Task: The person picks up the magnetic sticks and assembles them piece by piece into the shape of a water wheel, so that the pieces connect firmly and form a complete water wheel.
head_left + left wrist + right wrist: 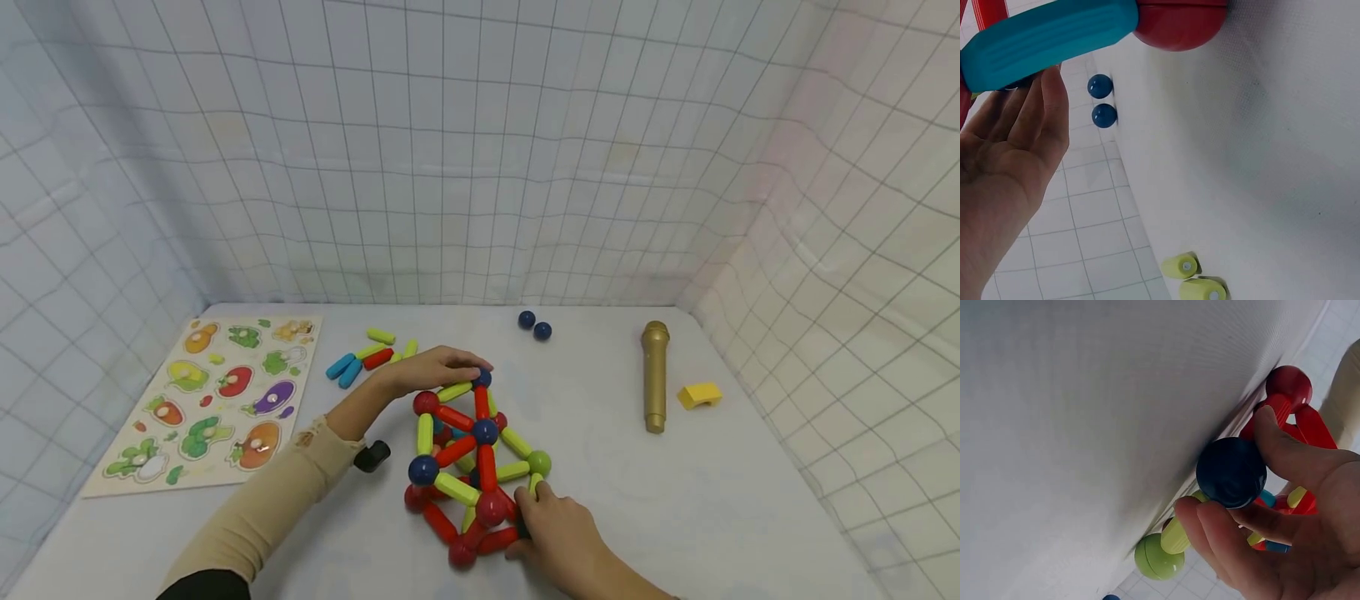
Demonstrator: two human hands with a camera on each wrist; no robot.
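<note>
Nearest, at the near right corner of the lattice of red, green and blue plastic rods and balls (472, 467): right hand (558, 537), fingers curled round a dark blue ball (1231, 472), thumb on one side and forefinger (1210, 531) on the other, a firm pinch. Ball pressed low against the white tabletop (675, 500), right at the foot of the lattice. Just left of the grip, a lime green rod (1177, 532) running away from the ball to a lime green ball (1159, 557); long axis along the table edge of the frame, far-right in the scene. Red rods (1310, 425) leading off the other way, up to a red ball (1289, 386).

Lattice itself: squat, broad at the base, narrowing upward and tilting toward the far side; long axis roughly near to far.

Farther on, at the top far end: left hand (435, 369), fingers fairly straight and laid over the uppermost dark blue ball (482, 379), resting there, nothing pinched as far as visible. In the left wrist view, a turquoise rod (1047, 39) just above the fingertips, touching or nearly so; cannot tell which.

Right hand clearly the nearer one to the base joint; left hand the nearer to the apex.

Beyond, well apart: two loose dark blue balls (534, 325) at the far edge, loose rods (367, 357) far left, gold toy microphone (655, 375) lying near-to-far on the right.
</note>
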